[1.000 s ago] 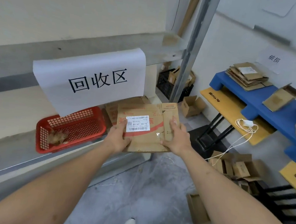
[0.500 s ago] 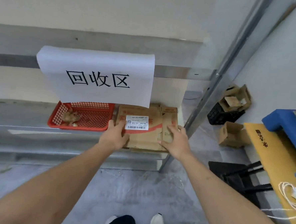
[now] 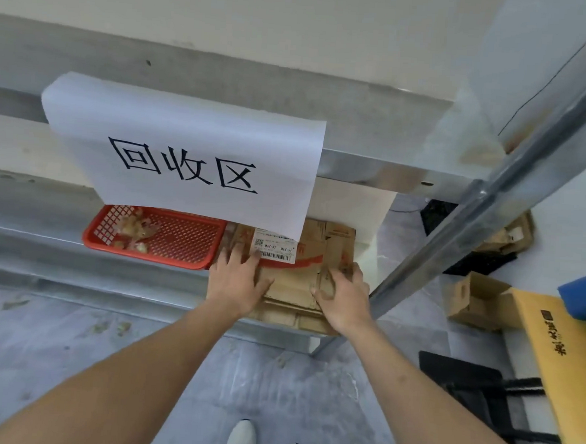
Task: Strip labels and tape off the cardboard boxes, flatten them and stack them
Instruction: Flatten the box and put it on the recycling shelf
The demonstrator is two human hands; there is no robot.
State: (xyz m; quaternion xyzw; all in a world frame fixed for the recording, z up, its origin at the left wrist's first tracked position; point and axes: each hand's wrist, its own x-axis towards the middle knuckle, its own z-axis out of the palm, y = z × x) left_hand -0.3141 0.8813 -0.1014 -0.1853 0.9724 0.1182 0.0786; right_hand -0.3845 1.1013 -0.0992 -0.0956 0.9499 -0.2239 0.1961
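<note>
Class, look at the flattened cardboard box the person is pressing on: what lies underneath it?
Under the flattened box more flattened cardboard shows at the near edge, on the shelf. The left hand and right hand rest on top. How many sheets lie beneath is hidden.
</note>
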